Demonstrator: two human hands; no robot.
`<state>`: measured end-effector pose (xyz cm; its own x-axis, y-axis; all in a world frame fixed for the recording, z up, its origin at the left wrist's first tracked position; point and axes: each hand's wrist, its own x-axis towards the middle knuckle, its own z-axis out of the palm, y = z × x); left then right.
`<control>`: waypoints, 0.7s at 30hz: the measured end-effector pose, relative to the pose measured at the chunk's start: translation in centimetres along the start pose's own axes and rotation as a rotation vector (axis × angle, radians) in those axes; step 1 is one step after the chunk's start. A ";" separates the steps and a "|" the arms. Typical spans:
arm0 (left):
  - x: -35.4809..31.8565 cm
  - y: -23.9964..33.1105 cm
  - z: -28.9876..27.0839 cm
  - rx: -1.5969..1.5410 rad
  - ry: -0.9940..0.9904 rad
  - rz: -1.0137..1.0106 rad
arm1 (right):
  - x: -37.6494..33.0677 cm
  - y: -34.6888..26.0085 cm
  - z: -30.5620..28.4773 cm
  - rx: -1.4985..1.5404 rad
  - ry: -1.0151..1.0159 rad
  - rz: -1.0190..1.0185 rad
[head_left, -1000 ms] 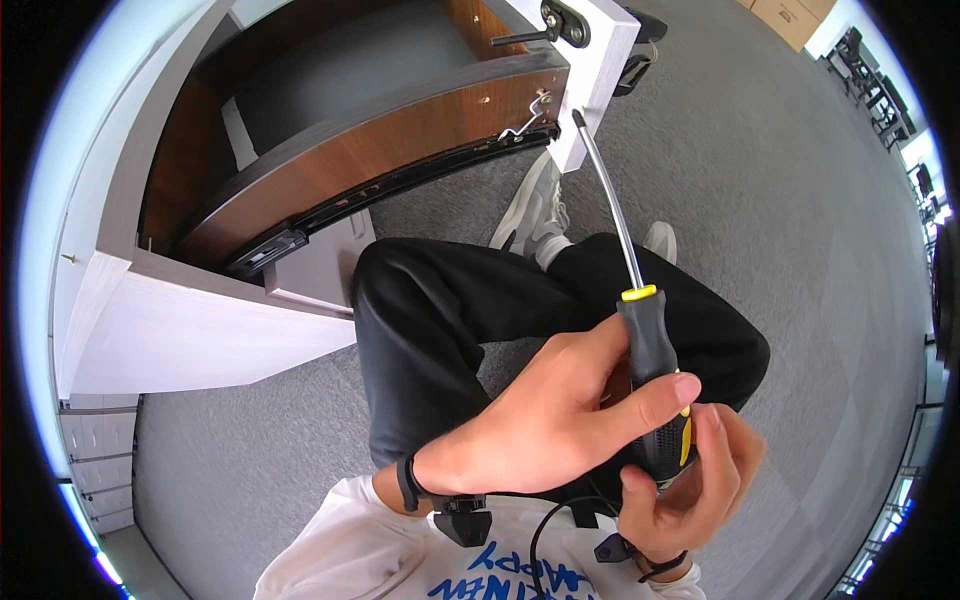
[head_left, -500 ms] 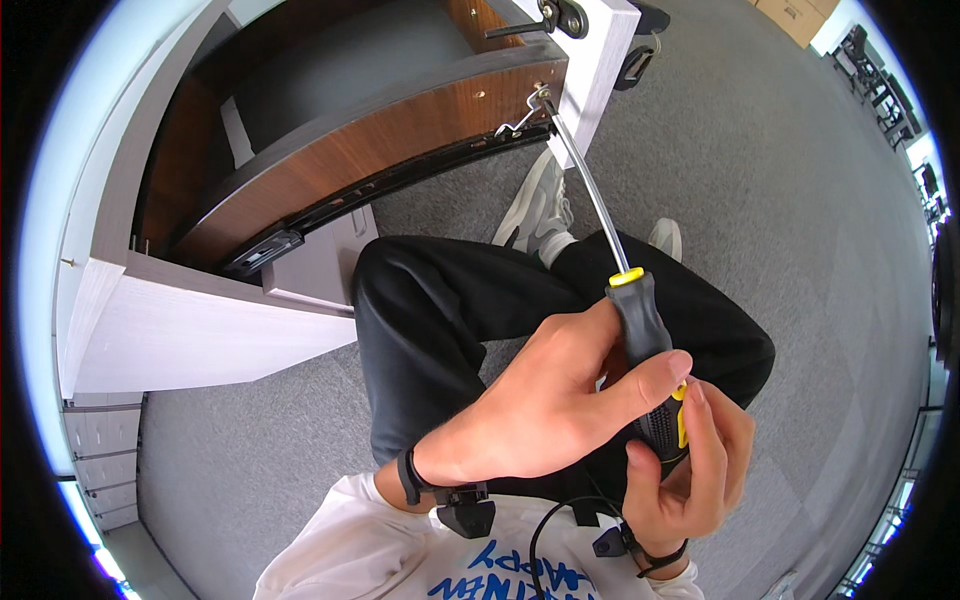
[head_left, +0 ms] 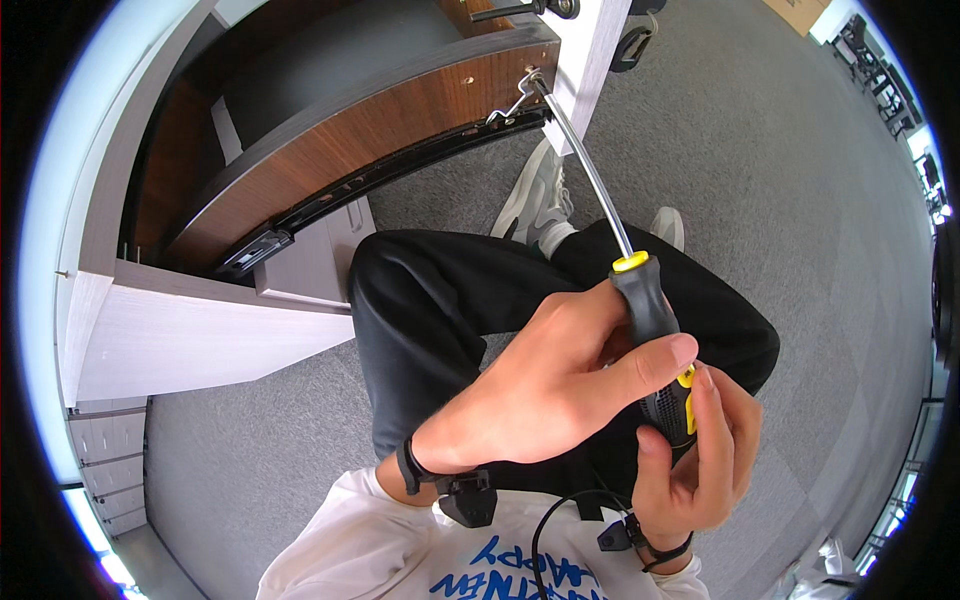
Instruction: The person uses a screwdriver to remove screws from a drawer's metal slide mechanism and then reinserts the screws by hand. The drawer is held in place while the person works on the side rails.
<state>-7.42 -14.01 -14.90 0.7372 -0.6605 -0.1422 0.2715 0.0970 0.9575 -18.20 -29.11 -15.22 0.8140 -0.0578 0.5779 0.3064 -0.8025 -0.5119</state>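
Observation:
A screwdriver with a black and yellow handle slants up and away from me. My left hand is wrapped round the handle, its thumb lying along the grip. At the butt end, the fingers of my right hand close round the handle. The tip of the long metal shank meets a fastener at a bent metal wire piece, on the dark wood-grain side of a drawer, close to its pale front panel. The exact seating of the tip is too small to tell.
A black slide rail runs along the drawer's lower side. The pale cabinet stands at left, with another drawer below. My crossed legs lie under the tool. A black handle-like part is on the drawer's far side.
The view has shifted slightly, and the drawer sits a little higher and further left. Both hands keep their grip on the screwdriver, whose tip stays at the wire piece.

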 end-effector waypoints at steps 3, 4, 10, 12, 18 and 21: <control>0.0 0.1 -0.2 -0.014 -0.003 -0.015 | 0.1 0.2 0.0 0.017 -0.004 0.006; 0.0 0.1 -0.1 -0.023 0.000 -0.020 | 0.1 0.3 -0.1 0.004 -0.009 -0.004; 0.3 0.1 0.3 -0.106 -0.004 0.039 | -0.3 0.7 -0.2 0.018 -0.005 0.044; 0.4 0.1 0.5 -0.182 -0.030 0.076 | -0.7 0.5 0.1 0.125 0.025 0.171; 1.2 0.2 0.7 -0.485 -0.158 0.201 | 0.1 -0.5 -1.1 0.018 0.021 0.053; 1.3 0.5 0.5 -0.461 -0.192 0.259 | 1.4 -1.5 -1.9 -0.082 -0.023 -0.051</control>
<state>-6.63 -15.22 -14.46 0.7015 -0.6914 0.1728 0.3708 0.5612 0.7400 -18.48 -29.12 -12.48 0.8102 -0.0029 0.5862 0.3066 -0.8502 -0.4280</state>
